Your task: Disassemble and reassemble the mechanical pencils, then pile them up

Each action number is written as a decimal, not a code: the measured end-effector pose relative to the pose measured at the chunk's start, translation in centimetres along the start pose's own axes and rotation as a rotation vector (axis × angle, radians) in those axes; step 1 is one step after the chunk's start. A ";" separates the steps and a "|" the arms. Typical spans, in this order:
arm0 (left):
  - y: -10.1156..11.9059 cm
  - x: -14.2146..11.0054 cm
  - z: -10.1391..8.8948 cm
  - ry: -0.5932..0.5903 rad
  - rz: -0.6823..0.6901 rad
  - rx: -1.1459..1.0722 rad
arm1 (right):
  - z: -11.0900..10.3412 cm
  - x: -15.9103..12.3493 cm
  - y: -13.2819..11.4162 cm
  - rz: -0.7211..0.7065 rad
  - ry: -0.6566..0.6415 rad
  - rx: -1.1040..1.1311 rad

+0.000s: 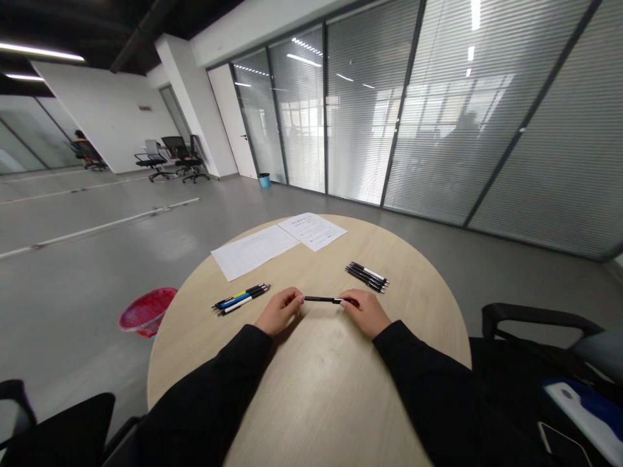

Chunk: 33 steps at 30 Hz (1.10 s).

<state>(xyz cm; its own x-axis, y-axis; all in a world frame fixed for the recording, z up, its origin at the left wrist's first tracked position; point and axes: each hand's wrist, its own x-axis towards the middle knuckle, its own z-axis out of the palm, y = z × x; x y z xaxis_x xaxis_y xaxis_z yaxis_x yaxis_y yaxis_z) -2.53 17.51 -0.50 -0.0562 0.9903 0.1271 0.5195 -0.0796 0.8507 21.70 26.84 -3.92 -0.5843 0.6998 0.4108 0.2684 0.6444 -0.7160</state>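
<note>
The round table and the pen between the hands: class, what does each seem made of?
The round table looks like pale wood or laminate: streaked grain, soft sheen. The pen looks like smooth, faintly glossy black plastic, perhaps metal.

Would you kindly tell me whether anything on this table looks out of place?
Nothing looks spilled or damaged. One black pen sits apart, held between the left hand and right hand, away from the left pen bundle and right pen bundle on the table.
</note>
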 end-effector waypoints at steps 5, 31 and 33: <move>-0.4 0.1 0.1 -0.002 0.022 -0.057 | -0.1 0.0 -0.4 0.003 -0.002 0.019; 0.0 0.0 0.0 -0.014 -0.016 0.103 | -0.1 -0.1 -0.5 0.016 -0.030 -0.004; 0.0 0.0 -0.1 -0.013 -0.025 0.149 | -0.1 -0.1 -0.6 0.015 -0.031 -0.003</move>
<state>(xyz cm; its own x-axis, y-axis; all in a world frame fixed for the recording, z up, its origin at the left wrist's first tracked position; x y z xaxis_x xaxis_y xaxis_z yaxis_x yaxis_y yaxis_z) -2.61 17.51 -0.40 -0.0603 0.9932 0.0998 0.6392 -0.0384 0.7681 21.67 26.42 -3.43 -0.6039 0.6994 0.3822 0.2799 0.6351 -0.7200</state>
